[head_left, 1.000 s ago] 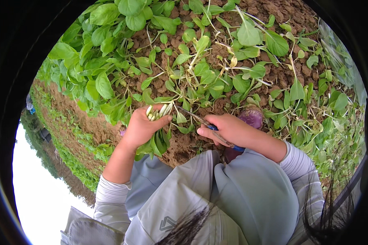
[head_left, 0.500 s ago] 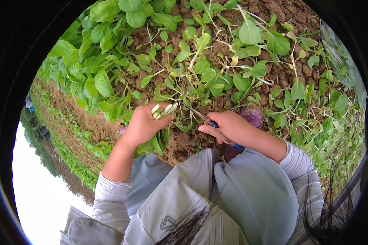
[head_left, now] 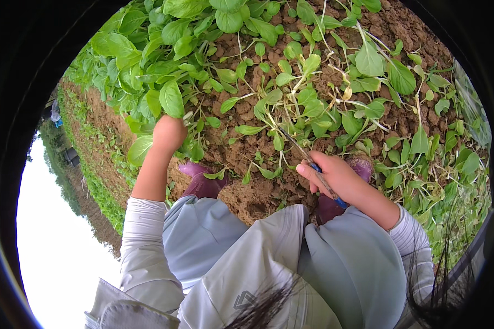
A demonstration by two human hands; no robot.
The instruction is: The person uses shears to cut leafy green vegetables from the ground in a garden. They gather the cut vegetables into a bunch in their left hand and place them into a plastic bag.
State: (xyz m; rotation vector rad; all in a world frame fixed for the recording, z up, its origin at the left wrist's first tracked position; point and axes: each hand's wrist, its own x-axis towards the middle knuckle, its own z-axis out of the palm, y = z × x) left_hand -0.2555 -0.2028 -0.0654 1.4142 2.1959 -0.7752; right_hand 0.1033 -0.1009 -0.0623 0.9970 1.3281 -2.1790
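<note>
My left hand (head_left: 169, 134) is curled at the lower edge of the dense leafy greens, its fingers mostly hidden. It appears closed on a bunch of leafy greens (head_left: 141, 150), whose leaves stick out below it. Pale stems show beside the knuckles. My right hand (head_left: 332, 175) is closed around the handle of a slim metal cutting tool (head_left: 296, 145) with blue parts; its exact kind is unclear. The tool's tip points up and left, close to a low leafy plant (head_left: 277, 140) in the soil.
Thick upright greens (head_left: 173, 30) fill the upper left. Loose leaves and stems (head_left: 370, 60) lie over brown clods (head_left: 236, 104). More cut leaves (head_left: 450, 181) spread along the right beside clear plastic sheeting (head_left: 472, 104). My purple boots (head_left: 203, 183) stand in the soil.
My left hand has moved up and left with the bunch, away from the tool, into the dense greens. My right hand still grips the tool. The whole view has shifted slightly.
</note>
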